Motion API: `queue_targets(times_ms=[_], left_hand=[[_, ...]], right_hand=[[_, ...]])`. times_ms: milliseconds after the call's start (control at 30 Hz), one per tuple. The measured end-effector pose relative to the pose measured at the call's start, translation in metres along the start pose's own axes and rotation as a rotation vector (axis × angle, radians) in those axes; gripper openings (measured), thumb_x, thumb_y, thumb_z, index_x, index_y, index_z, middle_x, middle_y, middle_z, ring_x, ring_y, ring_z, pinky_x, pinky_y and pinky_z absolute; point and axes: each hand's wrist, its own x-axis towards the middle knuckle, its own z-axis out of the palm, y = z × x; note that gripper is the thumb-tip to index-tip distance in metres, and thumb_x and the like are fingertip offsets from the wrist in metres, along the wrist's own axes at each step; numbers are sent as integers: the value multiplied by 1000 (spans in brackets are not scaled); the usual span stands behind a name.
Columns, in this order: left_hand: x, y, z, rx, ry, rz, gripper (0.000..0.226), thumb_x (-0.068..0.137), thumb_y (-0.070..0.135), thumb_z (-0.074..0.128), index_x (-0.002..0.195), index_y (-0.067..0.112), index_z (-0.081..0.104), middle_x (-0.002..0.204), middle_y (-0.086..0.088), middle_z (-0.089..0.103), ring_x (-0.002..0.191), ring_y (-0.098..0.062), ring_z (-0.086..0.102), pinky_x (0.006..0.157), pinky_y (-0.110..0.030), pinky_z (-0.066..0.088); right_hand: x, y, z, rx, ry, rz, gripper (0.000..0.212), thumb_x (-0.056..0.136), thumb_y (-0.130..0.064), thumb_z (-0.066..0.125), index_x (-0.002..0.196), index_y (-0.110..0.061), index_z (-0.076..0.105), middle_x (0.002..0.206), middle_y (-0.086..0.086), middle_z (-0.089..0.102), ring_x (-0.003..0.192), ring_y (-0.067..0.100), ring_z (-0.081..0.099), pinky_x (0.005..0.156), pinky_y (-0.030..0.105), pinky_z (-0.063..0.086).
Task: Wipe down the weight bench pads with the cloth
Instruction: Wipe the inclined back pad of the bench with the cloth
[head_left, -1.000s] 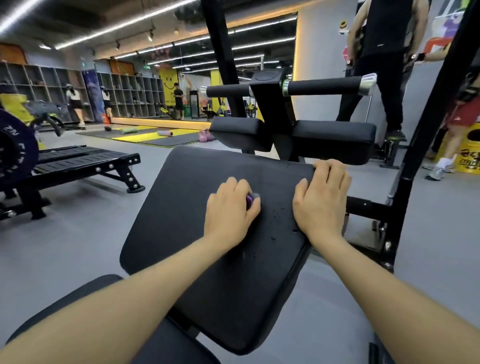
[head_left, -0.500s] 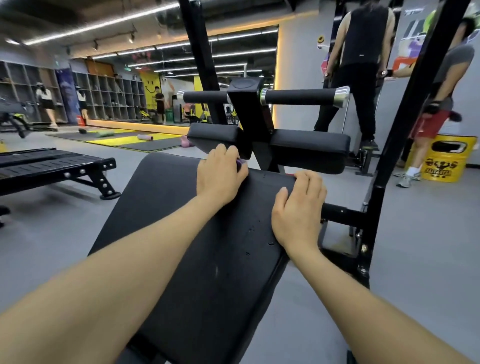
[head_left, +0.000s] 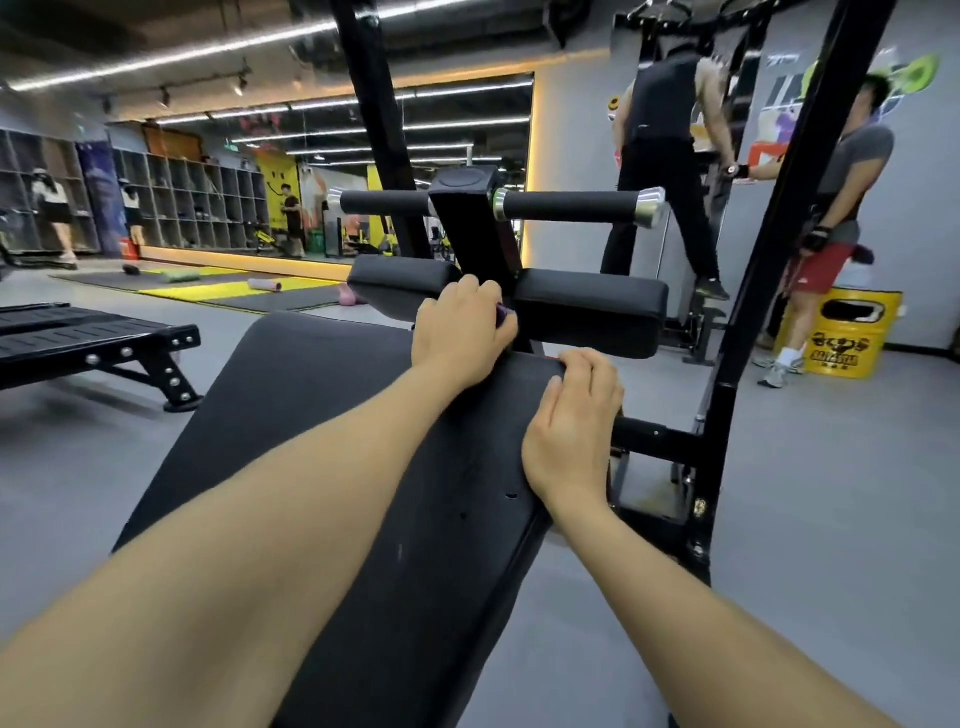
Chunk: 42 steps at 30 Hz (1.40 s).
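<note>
Bunched inside the left hand (head_left: 460, 332), a small purple cloth (head_left: 503, 314) is pressing against the far edge of the long black padded bench pad (head_left: 322, 441). Beside it, the right hand (head_left: 571, 421) is gripping that pad's corner, probably steadying it while wiping.

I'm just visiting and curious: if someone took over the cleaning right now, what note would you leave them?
Left hand: closed on the purple cloth, at the top edge of the long pad.
Right hand: empty, gripping that pad's right edge to steady it.
Done: cannot tell how much is wiped.
Left: probably the two small pads just beyond and the roller grips.
</note>
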Motion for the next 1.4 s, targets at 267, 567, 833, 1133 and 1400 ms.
queue_targets(times_ms=[267, 567, 833, 1133, 1400], left_hand=[[-78, 7, -27, -237, -98, 87, 24, 92, 35, 48, 85, 13, 51, 85, 0, 48, 84, -23, 51, 73, -38, 42], [-29, 27, -10, -95, 31, -32, 27, 93, 38, 43, 92, 12, 53, 94, -6, 52, 90, -25, 53, 73, -37, 37], [-66, 34, -22, -144, -50, 54, 25, 93, 37, 43, 83, 15, 46, 85, 1, 45, 87, -23, 52, 72, -36, 39], [-55, 43, -18, -229, -44, 71, 23, 92, 37, 46, 86, 16, 51, 86, 1, 45, 83, -21, 50, 73, -35, 39], [-53, 51, -17, -238, -71, 100, 26, 94, 37, 43, 88, 14, 52, 90, -1, 48, 84, -22, 52, 71, -35, 41]], right_hand=[[3, -3, -22, 206, -130, 140, 31, 99, -10, 34, 127, -7, 47, 130, 2, 40, 121, 13, 36, 108, 28, 29], [11, 13, -50, 231, -410, 97, 43, 102, -19, 30, 145, -17, 33, 150, -6, 32, 138, 9, 28, 115, 25, 22], [11, 12, -54, 303, -445, 166, 44, 102, -18, 33, 146, -19, 33, 154, -7, 25, 142, 5, 18, 109, 15, 12], [12, 17, -54, 436, -449, 292, 46, 100, -22, 41, 145, -28, 32, 149, -6, 36, 136, 15, 36, 112, 42, 34], [8, 20, -49, 569, -469, 359, 47, 102, -17, 33, 147, -32, 27, 155, -12, 24, 142, 9, 24, 117, 41, 26]])
